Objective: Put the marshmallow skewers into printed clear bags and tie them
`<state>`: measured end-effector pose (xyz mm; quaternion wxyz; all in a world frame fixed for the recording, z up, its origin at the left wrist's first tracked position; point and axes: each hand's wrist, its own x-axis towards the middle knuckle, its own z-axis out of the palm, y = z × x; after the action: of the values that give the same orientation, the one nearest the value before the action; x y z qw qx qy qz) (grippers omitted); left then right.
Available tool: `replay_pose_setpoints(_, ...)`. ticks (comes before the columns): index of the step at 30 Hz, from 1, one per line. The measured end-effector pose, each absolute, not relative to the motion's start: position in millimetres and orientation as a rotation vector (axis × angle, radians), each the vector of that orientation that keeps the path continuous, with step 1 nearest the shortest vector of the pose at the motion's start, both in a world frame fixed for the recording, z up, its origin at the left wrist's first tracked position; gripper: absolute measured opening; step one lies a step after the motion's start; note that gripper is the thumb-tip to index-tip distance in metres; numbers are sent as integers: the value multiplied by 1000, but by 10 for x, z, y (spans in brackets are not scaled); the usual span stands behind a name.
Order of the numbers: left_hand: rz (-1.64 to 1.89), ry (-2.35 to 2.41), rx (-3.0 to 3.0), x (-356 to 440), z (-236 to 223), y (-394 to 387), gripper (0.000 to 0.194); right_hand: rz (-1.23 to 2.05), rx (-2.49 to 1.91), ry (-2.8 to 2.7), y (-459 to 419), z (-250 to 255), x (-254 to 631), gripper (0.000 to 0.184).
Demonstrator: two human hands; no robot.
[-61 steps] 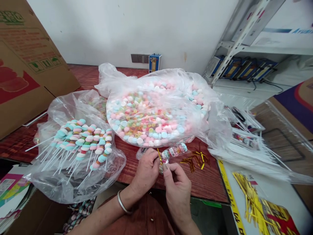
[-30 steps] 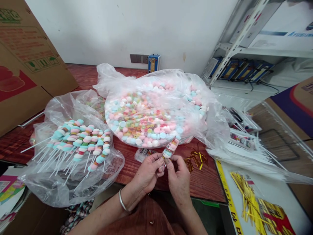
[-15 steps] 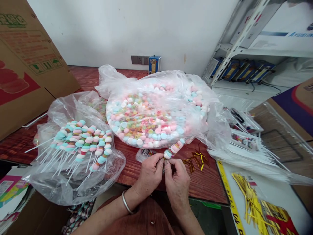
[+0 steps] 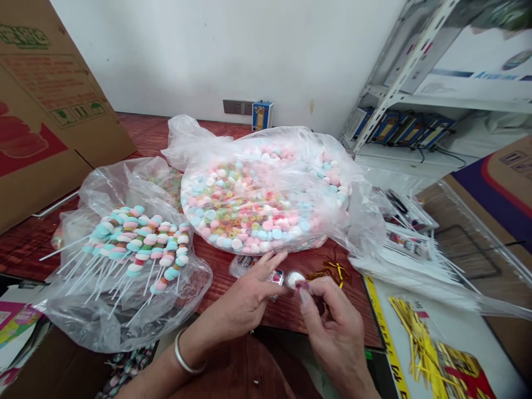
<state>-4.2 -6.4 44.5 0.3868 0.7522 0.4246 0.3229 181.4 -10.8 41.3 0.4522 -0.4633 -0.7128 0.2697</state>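
My right hand (image 4: 336, 321) pinches a marshmallow skewer in a clear wrapper (image 4: 296, 280), seen nearly end-on and blurred, with its white top towards the wall. Close to its left side, my left hand (image 4: 247, 299) has its fingers stretched out; whether a fingertip touches the wrapper I cannot tell. Beyond the left fingers lies a small clear printed packet (image 4: 241, 266). Gold twist ties (image 4: 332, 271) are scattered on the dark red table (image 4: 216, 296) past my right hand. At the left, several unwrapped marshmallow skewers (image 4: 143, 238) on white sticks rest on a plastic bag (image 4: 174, 310).
A large round heap of marshmallows and gummy rings (image 4: 249, 210) sits under clear plastic in the middle. White sticks (image 4: 411, 266) in plastic and more gold ties (image 4: 419, 338) are at right. A cardboard box (image 4: 54, 111) stands left, a metal shelf (image 4: 399, 83) right.
My hands have drawn apart from their pinch at the wrapper's neck. The left fingers have straightened, while the right hand has moved right and turned the wrapped skewer.
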Motion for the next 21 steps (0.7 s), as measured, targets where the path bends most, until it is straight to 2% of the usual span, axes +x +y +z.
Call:
replay_pose_setpoints(2,906,1128,1857,-12,452,-74,59,934,-1140,-1685,-158,395,1778,21)
replay_pose_setpoints(4,944,1079,1823,-3,477,-88,53,1211,-1139,-1530,-163,306,1757,24)
replay_pose_setpoints(7,854,1007,1898,-31,488,-118,44,1391,-1135,-1216,-93,168,1804,23)
replay_pose_setpoints(9,823,1068,1832,-43,444,-142,40,1318,-1138,-1201,-68,154,1848,21)
replay_pose_setpoints(12,904,1019,1398,-13,339,-185,32,1039,-1103,-1543,-163,242,1794,17)
replay_pose_setpoints(16,1051,821,743,-61,288,-300,45,630,-857,-2021,-377,327,1442,16)
replay_pose_setpoints(18,1053,929,604,-275,331,-417,42,573,-724,-2196,-409,311,1278,17)
replay_pose_setpoints(21,1208,1330,582,-837,463,-732,34,673,-711,-2271,-313,237,1249,14)
